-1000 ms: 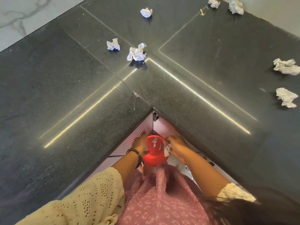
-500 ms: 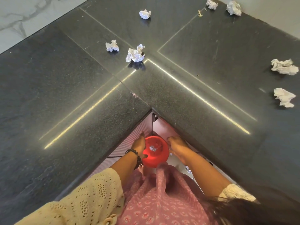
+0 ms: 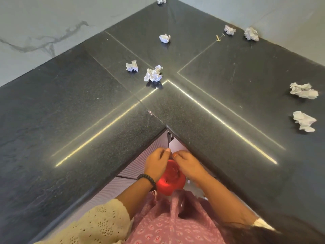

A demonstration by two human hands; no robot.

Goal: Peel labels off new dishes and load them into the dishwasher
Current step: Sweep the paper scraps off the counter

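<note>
At lower centre, your left hand (image 3: 155,162) and right hand (image 3: 189,164) meet, fingers curled over the red bowl (image 3: 171,180) below the counter (image 3: 88,111) corner; peel slowly, steadying the bowl.

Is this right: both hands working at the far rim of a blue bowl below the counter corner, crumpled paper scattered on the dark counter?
Not quite: the bowl is red, not blue. The head view shows the left hand and right hand meeting at its far rim below the corner, with crumpled paper scattered across the dark counter.
</note>
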